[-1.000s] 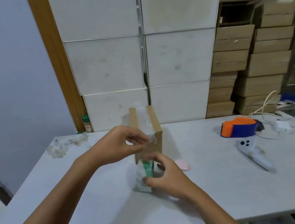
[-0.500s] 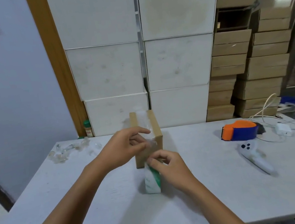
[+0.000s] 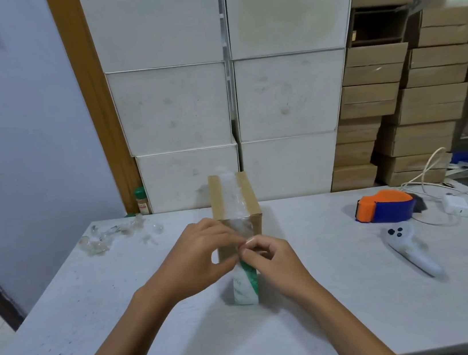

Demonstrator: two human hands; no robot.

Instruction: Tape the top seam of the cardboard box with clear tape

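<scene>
A small brown cardboard box [image 3: 249, 196] stands on the grey table [image 3: 321, 315], its long side pointing away from me. A strip of clear tape [image 3: 231, 195] runs along its top seam and down the near face. A clear tape roll [image 3: 244, 285] with a green and white core stands on edge in front of the box. My left hand [image 3: 199, 257] and my right hand [image 3: 271, 259] meet at the box's near face, and both pinch the tape between box and roll. The lower near face of the box is hidden by my hands.
An orange and blue tape dispenser [image 3: 385, 206] lies at the right, with a white controller [image 3: 408, 249] in front of it and a white charger with cables [image 3: 456, 204] beyond. Crumpled clear tape scraps [image 3: 105, 236] lie at the far left. White boxes [image 3: 177, 107] and cardboard cartons [image 3: 377, 91] are stacked behind.
My right hand has risen from the roll to meet my left hand at the box's near face. The roll now stands on the table in front of the box.
</scene>
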